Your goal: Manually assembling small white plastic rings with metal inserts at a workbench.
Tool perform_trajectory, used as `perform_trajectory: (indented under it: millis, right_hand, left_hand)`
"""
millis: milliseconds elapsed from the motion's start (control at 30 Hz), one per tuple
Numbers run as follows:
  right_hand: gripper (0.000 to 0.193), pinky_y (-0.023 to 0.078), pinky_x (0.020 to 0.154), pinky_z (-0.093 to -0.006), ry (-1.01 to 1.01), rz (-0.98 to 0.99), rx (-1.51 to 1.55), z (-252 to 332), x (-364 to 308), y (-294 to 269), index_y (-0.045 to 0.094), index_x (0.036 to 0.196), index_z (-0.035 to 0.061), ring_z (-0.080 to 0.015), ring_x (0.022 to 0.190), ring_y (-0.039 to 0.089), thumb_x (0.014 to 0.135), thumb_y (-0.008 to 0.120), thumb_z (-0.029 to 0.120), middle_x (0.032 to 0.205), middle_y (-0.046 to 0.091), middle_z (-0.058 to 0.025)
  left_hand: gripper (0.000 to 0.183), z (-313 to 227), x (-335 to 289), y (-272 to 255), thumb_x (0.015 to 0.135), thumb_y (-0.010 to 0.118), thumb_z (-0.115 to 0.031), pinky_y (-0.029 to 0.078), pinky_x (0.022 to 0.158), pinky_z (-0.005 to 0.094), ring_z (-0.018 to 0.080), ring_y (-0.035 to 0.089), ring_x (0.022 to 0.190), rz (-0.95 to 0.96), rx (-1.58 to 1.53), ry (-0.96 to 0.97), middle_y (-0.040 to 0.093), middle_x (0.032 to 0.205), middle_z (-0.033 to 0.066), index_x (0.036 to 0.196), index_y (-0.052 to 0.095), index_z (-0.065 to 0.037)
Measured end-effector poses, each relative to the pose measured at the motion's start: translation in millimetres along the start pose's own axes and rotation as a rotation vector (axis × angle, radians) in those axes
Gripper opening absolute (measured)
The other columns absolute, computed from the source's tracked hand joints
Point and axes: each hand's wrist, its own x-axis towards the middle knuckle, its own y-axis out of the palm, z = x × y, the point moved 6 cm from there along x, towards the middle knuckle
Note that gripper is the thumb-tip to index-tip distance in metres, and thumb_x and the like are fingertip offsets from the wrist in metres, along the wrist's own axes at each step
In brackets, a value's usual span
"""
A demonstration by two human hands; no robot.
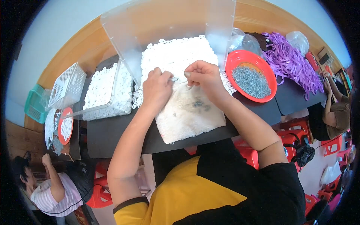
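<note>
My left hand (pixel 157 89) rests at the upper left part of a cream cloth (pixel 191 122), its fingers bent and closed, tips partly hidden beside the white pieces. My right hand (pixel 205 78) is across from it in a pinch, thumb against fingers. Whatever it grips is too small to make out. Just beyond both hands lies a pile of small white plastic pieces (pixel 178 52), loop-shaped with holes, in front of a large clear plastic bin (pixel 168 18). Dark smudges mark the cloth below my right hand.
To the right stand a red plate (pixel 273 90) of small metal pins and a heap of purple straps (pixel 292 60). On the left are a clear box (pixel 93 112) of white pieces, a white basket (pixel 67 84) and a green basket (pixel 35 105). Co-workers sit at both sides.
</note>
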Motion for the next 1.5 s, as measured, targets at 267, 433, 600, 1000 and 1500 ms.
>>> perform_trajectory:
  millis: [267, 433, 600, 1000, 1500]
  right_hand:
    - [0.006, 0.036, 0.054, -0.0205, 0.001, 0.050, 0.009, -5.5, 3.7, 1.3, 0.063, 0.086, 0.0013, -0.0073, 0.062, 0.055, 0.082, 0.065, 0.005, 0.070, 0.060, -0.0024]
    - [0.007, 0.036, 0.051, -0.0206, 0.021, 0.024, -0.086, -20.7, 7.7, -1.4, 0.063, 0.086, 0.0002, -0.0076, 0.058, 0.054, 0.081, 0.066, 0.005, 0.066, 0.059, -0.0027]
    - [0.007, 0.038, 0.051, -0.0206, 0.030, 0.000, -0.069, -13.3, 6.2, -1.1, 0.063, 0.085, -0.0006, -0.0083, 0.057, 0.055, 0.081, 0.066, 0.005, 0.066, 0.059, -0.0026]
    - [0.006, 0.040, 0.052, -0.0212, -0.066, 0.027, -0.093, -6.9, 2.3, 4.2, 0.062, 0.084, -0.0018, -0.0085, 0.058, 0.054, 0.081, 0.065, 0.003, 0.067, 0.058, -0.0033]
    - [0.005, 0.040, 0.050, -0.0225, 0.014, 0.169, -0.158, -22.3, 1.2, 17.9, 0.063, 0.082, -0.0015, -0.0084, 0.056, 0.054, 0.079, 0.066, 0.001, 0.065, 0.059, -0.0030]
  left_hand:
    - [0.018, -3.5, 11.0, -6.5, 0.073, 0.069, -0.013, 0.048, 0.071, 0.0413, 0.0290, 0.057, 0.087, -0.022, -0.039, 0.065, 0.056, 0.084, 0.0100, 0.090, 0.066, -0.007]
    - [0.019, -6.9, 20.9, 13.1, 0.072, 0.069, -0.015, 0.048, 0.070, 0.0430, 0.0306, 0.057, 0.088, 0.124, 0.062, 0.116, 0.056, 0.087, 0.0115, 0.087, 0.063, -0.005]
    - [0.014, 4.2, 10.1, 3.9, 0.072, 0.067, -0.011, 0.047, 0.068, 0.0412, 0.0288, 0.057, 0.083, 0.049, -0.083, 0.071, 0.055, 0.083, 0.0112, 0.082, 0.059, -0.004]
    - [0.012, -13.5, -43.7, -27.2, 0.072, 0.061, 0.004, 0.047, 0.063, 0.0314, 0.0233, 0.059, 0.070, 0.067, -0.312, 0.095, 0.054, 0.079, 0.0094, 0.082, 0.058, -0.002]
    - [0.006, -11.7, -31.6, -13.4, 0.079, 0.063, -0.010, 0.047, 0.068, 0.0434, 0.0319, 0.059, 0.082, 0.012, -0.032, 0.008, 0.055, 0.079, 0.0124, 0.083, 0.062, -0.004]
